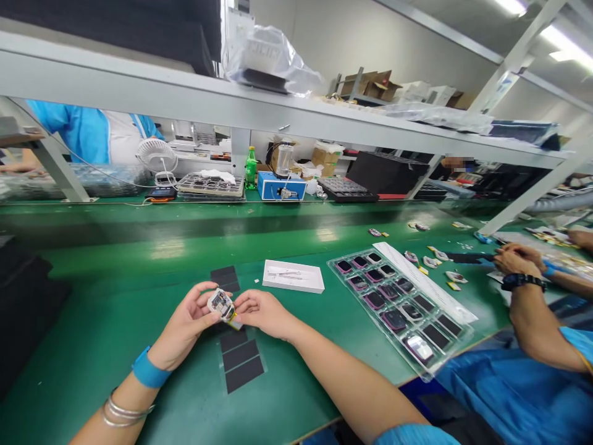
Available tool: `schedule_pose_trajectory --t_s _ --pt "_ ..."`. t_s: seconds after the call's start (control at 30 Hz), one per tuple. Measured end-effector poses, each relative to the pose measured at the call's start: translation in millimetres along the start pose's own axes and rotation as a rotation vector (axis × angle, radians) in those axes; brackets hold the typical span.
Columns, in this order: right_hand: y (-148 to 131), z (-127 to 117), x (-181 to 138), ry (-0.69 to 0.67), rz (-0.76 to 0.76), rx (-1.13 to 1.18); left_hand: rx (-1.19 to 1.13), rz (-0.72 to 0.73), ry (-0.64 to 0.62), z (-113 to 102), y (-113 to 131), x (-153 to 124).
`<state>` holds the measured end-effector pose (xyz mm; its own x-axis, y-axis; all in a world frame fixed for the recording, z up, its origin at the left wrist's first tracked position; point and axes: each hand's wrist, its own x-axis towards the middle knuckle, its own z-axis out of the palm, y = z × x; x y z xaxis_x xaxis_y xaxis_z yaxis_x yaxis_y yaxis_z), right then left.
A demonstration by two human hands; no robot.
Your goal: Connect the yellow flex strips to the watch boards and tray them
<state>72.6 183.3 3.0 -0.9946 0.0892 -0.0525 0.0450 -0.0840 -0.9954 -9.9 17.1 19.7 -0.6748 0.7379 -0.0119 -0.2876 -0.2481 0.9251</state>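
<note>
My left hand (pixel 185 321) grips a small white-framed electronic module (pixel 221 305) by its edges, above the green mat (pixel 115 346). My right hand (pixel 262 312) comes in from the other side, its fingertips against the module near a yellow strip at its lower end. Black rectangular pads lie under and beyond my hands, in an upper group (pixel 225 278) and a lower group (pixel 241 364). A white box lid (pixel 293 276) sits just past my right hand. To the right lies a clear plastic tray (pixel 359 303) holding rows of dark, pink-edged rectangular parts.
A co-worker's hands (pixel 519 259), one wrist wearing a black watch, work at the right among small parts. A grey shelf (pixel 231 102) runs overhead. Beyond it stand a blue instrument (pixel 281 186), a green bottle (pixel 251 168), a desk fan (pixel 156 154) and a black keypad device (pixel 347 189).
</note>
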Motion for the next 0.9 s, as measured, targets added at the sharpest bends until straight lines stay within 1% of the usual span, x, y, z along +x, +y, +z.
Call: schedule_pose_trajectory --t_s 0.1,0.17,0.3,0.4,0.47,0.5,0.63,0.73,0.8,0.9 --pt "-8 -6 0 0.018 0.035 0.031 -0.004 -0.033 -0.037 -2 1 0" --pt "-16 -10 -3 0.008 0.043 0.108 0.005 -0.04 -0.052 -3 1 1" --pt "-31 -14 -12 -0.123 0.084 0.276 0.007 -0.065 -0.121 -3 -2 0" --pt "-37 -13 -17 -0.234 0.083 0.308 -0.014 -0.11 -0.183 -4 -4 -1" --pt "-40 -11 -20 -0.258 0.069 0.279 -0.019 -0.137 -0.201 -4 -4 -2" --pt "-40 -10 -21 -0.248 0.056 0.248 -0.02 -0.152 -0.208 -5 -4 -2" --pt "-40 -6 -21 -0.15 -0.026 0.093 -0.025 -0.218 -0.285 -4 -5 -3" --pt "-37 -4 -21 -0.107 -0.095 -0.06 -0.048 -0.27 -0.339 -2 -7 -4" --pt "-35 -4 -21 -0.101 -0.12 -0.132 -0.061 -0.295 -0.359 -1 -9 -4" --pt "-32 -4 -20 -0.126 -0.124 -0.161 -0.062 -0.306 -0.397 1 -11 -5"
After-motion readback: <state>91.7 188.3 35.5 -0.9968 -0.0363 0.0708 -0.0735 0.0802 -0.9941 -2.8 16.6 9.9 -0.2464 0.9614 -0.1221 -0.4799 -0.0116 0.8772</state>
